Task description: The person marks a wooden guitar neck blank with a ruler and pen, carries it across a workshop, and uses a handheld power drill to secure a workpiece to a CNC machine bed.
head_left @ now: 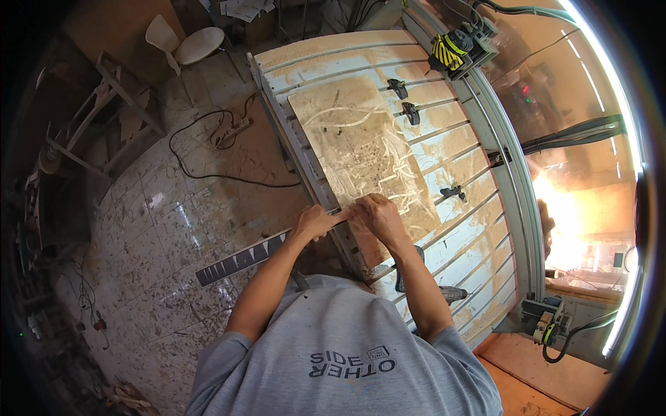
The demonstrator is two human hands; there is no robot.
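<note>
My left hand (pixel 316 222) is closed on a long dark strip (pixel 236 265) with pale triangular markings, which slants from the lower left up to the machine bed's edge. Just right of it, my right hand (pixel 374 212) has its fingers bent and pressed together at the near left edge of a thin carved board (pixel 354 132); what they hold is hidden. The board lies on the slotted machine bed (pixel 465 243), covered in pale cut lines and dust. A power drill (pixel 447 295) lies beside my right forearm, partly hidden by it.
Black clamps (pixel 411 112) sit right of the board. A gantry rail (pixel 519 215) runs along the bed's right side, with a motor block (pixel 541 319) near me. Cables and a power strip (pixel 232 132) lie on the dusty floor at left. A white chair (pixel 198 45) stands behind.
</note>
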